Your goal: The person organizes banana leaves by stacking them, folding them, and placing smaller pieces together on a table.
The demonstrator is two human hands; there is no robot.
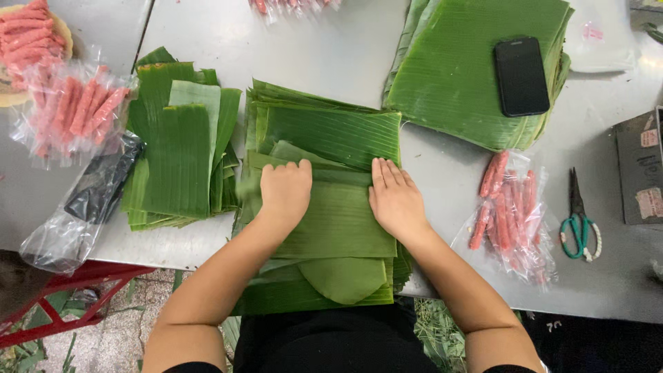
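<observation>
A clear bag of pink sausages (pixel 74 110) lay at the far left beside a stack of cut banana leaves (pixel 178 162); the left hand (pixel 284 191) pressed flat, fingers together, on the top banana leaf (pixel 338 221) of the central pile, nothing yet laid on it; the right hand (pixel 395 200) lay likewise flat; another clear sausage packet (pixel 509 211), perhaps opened, and green-handled scissors (pixel 579 220) sat further right.

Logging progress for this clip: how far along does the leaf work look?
Done: cut green banana leaf pieces lie stacked. In hand: left hand and right hand press flat on the middle pile of green banana leaves. Left: pink sausages in clear plastic bags lie unwrapped beside it.
</observation>
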